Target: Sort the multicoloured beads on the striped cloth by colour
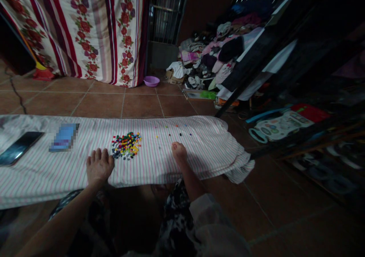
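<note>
A pile of small multicoloured beads (126, 146) lies on a striped cloth (148, 171) in front of me. Just left of the pile, my left hand (99, 165) rests palm down on the cloth, fingers stretched out. To the right, my right hand (179, 151) is closed with its fingertips pinched low over the cloth; whatever they hold is too small to make out. Beyond that hand, several single beads lie spaced apart in loose rows, among them a black bead (180, 134), a yellow bead (156, 136) and a dark blue bead (191, 134).
On the cloth at left are a dark phone (21, 146) and a blurred blue rectangular item (64, 137). Behind, a purple basin (151, 81) stands on the tiled floor beside a flowered curtain (99, 32). Heaped clothes (213, 55) and a slanting dark pole (232, 97) are at right.
</note>
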Available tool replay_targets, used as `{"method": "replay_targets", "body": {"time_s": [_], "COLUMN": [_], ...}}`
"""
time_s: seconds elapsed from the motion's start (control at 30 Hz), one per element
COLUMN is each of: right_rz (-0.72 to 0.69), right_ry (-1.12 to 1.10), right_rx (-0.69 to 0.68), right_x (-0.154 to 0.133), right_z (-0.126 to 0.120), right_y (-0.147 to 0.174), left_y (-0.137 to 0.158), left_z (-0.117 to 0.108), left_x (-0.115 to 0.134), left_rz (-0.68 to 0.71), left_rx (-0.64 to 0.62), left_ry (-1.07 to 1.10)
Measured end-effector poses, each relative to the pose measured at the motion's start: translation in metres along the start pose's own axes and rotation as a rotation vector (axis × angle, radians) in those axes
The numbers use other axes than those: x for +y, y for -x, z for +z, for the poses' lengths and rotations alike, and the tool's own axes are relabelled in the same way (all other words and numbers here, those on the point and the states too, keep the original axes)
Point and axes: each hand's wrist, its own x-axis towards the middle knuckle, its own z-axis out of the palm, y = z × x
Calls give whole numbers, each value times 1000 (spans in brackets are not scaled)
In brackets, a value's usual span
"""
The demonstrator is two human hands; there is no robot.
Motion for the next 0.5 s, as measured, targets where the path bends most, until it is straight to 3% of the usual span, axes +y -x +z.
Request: {"method": "replay_targets", "body": {"time_s": [0.5], "right_rz": [70], "right_ry": [-159], "right_rx": [55], "right_x": [-2], "right_z": [-10], "right_y": [3], "left_y": [-1], "left_z": [2], "left_x": [0], "left_rz": [-7], "left_rx": [28], "left_ry": [-20]}}
